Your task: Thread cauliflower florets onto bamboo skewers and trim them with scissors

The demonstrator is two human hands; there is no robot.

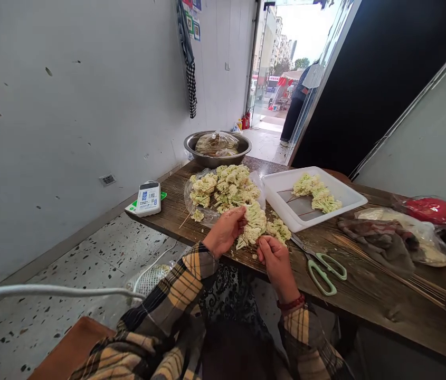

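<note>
My left hand [226, 231] is closed on a cauliflower piece [255, 221], holding it by its left side above the table's near edge. The fingers of my right hand [275, 257] pinch together at the lower right edge of the same piece; their tips are partly hidden. Behind them, a pile of cauliflower florets [233, 184] lies on a clear plastic bag, with a thin skewer [187, 215] sticking out at the left. Another floret [278, 230] rests just beyond my right hand. Scissors with pale green handles [328, 272] lie to the right of it.
A white tray [282, 214] holds skewered cauliflower [318, 192]. At the back stands a metal basin [191, 145] with bagged food. A white box-shaped device [148, 199] sits at the left corner. Bamboo skewers [400, 274], a cloth [381, 240] and plastic bags lie on the right.
</note>
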